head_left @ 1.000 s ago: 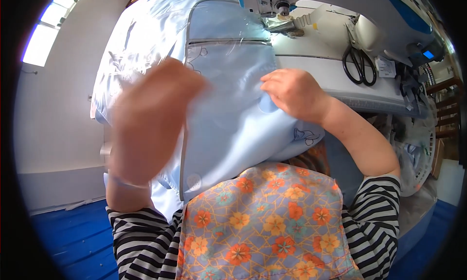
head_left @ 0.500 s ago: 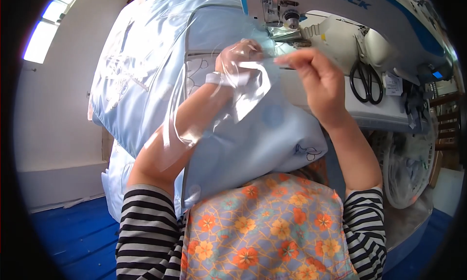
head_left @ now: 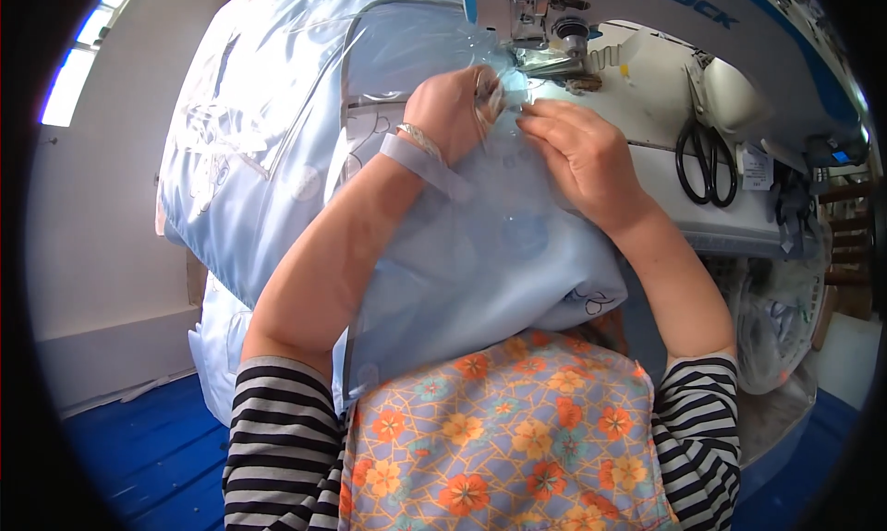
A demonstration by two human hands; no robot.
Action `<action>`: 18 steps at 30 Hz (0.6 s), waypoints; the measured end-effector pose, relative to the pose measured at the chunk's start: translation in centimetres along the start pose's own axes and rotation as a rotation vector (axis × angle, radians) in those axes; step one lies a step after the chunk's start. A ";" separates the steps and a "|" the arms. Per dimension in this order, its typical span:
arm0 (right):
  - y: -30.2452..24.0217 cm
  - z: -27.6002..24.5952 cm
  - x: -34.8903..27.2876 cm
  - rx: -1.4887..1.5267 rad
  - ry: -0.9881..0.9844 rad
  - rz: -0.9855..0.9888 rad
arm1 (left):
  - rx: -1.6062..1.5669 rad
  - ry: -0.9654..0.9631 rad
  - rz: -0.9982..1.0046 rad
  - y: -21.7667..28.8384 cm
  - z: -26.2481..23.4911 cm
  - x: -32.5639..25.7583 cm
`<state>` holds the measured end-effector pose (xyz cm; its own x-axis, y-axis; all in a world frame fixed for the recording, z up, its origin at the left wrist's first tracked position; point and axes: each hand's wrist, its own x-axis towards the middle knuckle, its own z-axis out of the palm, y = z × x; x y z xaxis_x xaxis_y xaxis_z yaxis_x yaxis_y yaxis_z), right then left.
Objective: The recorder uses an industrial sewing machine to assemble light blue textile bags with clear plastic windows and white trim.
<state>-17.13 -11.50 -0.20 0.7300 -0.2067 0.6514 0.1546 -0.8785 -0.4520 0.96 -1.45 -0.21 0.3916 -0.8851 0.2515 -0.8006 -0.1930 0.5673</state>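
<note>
My left hand has its fingers curled closed on a clear plastic sheet, close in front of the needle area. My right hand faces it from the right, thumb and fingers pinching the sheet's edge. Between and below both hands the transparent sheet spreads over my left forearm. Light-blue fabric with dark piping and outlined line patterns lies beneath it, bunched across my lap and the machine bed. Just beyond my hands is the needle and presser-foot area of a white and blue sewing machine; my fingertips partly hide the plastic there.
Black-handled scissors lie on the machine bed at the right, beside a small white tag. Lower right stands a white plastic basket with a clear bag. A pale wall rises at the left above blue flooring.
My right hand has come down and closer to the plastic. The shiny crumpled film that hung over my left wrist is now spread smoother and lower. My left hand has shifted slightly.
</note>
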 end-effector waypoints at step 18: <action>-0.5 1.8 0.2 -0.201 -0.086 0.028 | 0.161 -0.047 0.054 0.3 -0.3 0.2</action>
<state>-15.90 -10.37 -0.95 0.7877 -0.2019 0.5821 0.0043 -0.9429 -0.3330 0.96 -1.59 0.19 0.3275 -0.9141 0.2391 -0.8836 -0.2066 0.4202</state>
